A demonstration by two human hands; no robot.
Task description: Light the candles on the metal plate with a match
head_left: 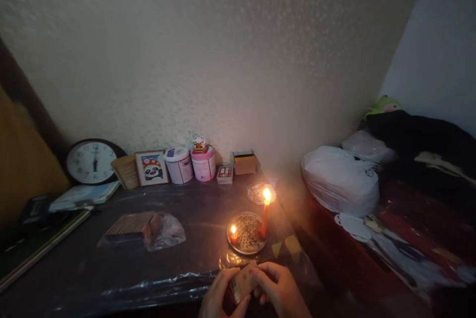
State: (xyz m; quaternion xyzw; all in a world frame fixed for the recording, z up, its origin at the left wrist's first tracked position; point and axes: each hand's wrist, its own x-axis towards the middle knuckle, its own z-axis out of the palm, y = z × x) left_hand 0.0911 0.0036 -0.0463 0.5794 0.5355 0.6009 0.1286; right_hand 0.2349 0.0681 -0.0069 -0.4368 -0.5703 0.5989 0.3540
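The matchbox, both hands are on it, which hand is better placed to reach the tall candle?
Probably the right hand. It sits on the right end of the matchbox, more nearly below the tall candle on the plate. The left hand is farther over, nearer the short candle.

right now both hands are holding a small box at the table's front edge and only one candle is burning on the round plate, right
Not quite. The head view shows two flames on the round plate: the tall red candle and a short candle at its left edge. The rest holds: the left hand and right hand hold the small box at the table's front edge.
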